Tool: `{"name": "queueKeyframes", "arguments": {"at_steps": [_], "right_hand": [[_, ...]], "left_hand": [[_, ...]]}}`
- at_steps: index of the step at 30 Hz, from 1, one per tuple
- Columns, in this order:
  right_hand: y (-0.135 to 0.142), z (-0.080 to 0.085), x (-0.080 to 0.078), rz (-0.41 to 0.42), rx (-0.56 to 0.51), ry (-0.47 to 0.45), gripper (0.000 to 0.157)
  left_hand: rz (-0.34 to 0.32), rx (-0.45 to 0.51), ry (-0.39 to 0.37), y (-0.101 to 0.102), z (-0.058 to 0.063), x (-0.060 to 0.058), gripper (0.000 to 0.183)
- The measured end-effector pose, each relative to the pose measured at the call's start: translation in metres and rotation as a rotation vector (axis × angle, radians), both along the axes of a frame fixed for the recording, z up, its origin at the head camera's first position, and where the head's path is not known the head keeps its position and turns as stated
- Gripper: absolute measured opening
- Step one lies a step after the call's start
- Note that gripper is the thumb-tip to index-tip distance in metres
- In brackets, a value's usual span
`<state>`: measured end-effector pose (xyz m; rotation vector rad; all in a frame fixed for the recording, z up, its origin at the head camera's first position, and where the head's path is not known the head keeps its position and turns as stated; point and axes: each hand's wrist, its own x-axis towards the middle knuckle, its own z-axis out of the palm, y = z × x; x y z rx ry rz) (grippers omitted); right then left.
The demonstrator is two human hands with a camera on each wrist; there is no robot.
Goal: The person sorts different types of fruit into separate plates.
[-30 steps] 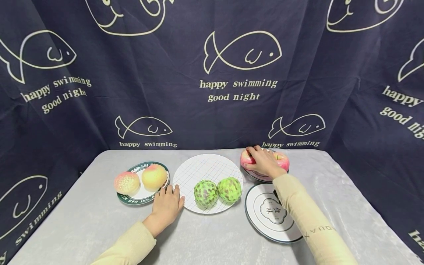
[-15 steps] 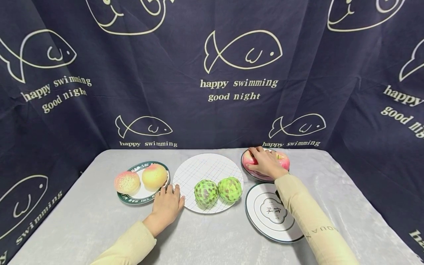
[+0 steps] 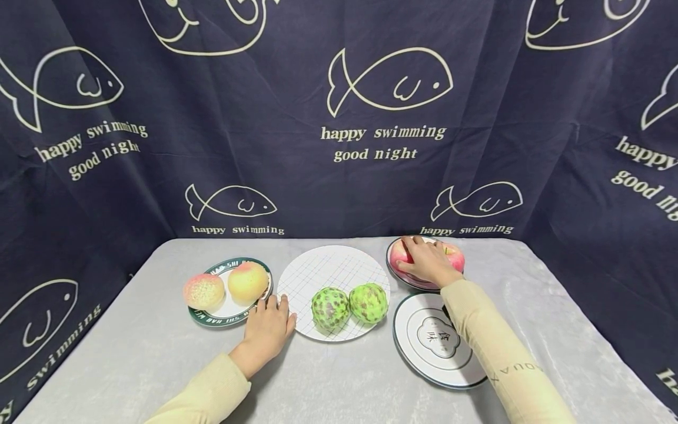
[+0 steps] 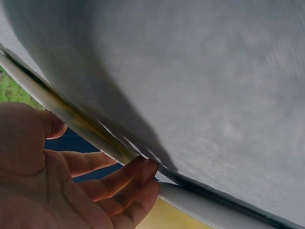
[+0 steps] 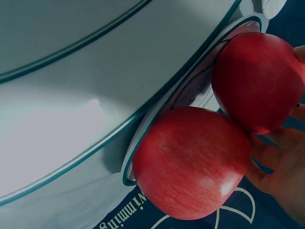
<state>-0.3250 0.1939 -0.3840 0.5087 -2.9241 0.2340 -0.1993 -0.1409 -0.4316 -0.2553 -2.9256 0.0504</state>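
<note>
My right hand (image 3: 428, 260) grips a red apple (image 3: 400, 252) from above, at the left side of a small dark-rimmed plate (image 3: 393, 273) at the back right. A second apple (image 3: 454, 258) sits beside it, partly behind the hand. Both the gripped apple (image 5: 259, 81) and its neighbour (image 5: 190, 162) show in the right wrist view. My left hand (image 3: 267, 330) rests with relaxed fingers between the green-rimmed oval plate (image 3: 212, 321) and the round white checked plate (image 3: 328, 259). In the left wrist view its fingertips (image 4: 150, 167) are right at the plates' edges.
Two peaches (image 3: 204, 292) lie on the oval plate. Two green spotted custard apples (image 3: 331, 308) are on the checked plate. A white plate with a dark rim and printed characters (image 3: 418, 353) lies under the right forearm. A dark fish-print curtain (image 3: 371, 194) hangs behind the table.
My right hand and the gripped apple have shifted slightly right, so the small plate's left rim now shows beside the apple. The left hand stays in place.
</note>
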Motion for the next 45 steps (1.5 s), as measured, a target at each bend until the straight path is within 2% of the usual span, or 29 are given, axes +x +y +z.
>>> {"name": "queueKeyframes", "arguments": {"at_steps": [14, 30, 45], "right_hand": [[-0.0005, 0.0026, 0.0016, -0.014, 0.019, -0.005, 0.065], [0.0017, 0.0022, 0.0026, -0.011, -0.023, -0.003, 0.060], [0.0042, 0.0050, 0.0099, 0.009, -0.034, 0.075, 0.055]], "left_hand": [[0.001, 0.010, -0.006, 0.0007, 0.0003, 0.0002, 0.048], [0.005, 0.007, -0.014, 0.0005, 0.0005, 0.0003, 0.048], [0.002, 0.001, -0.016, 0.0003, 0.0006, 0.0001, 0.049]]}}
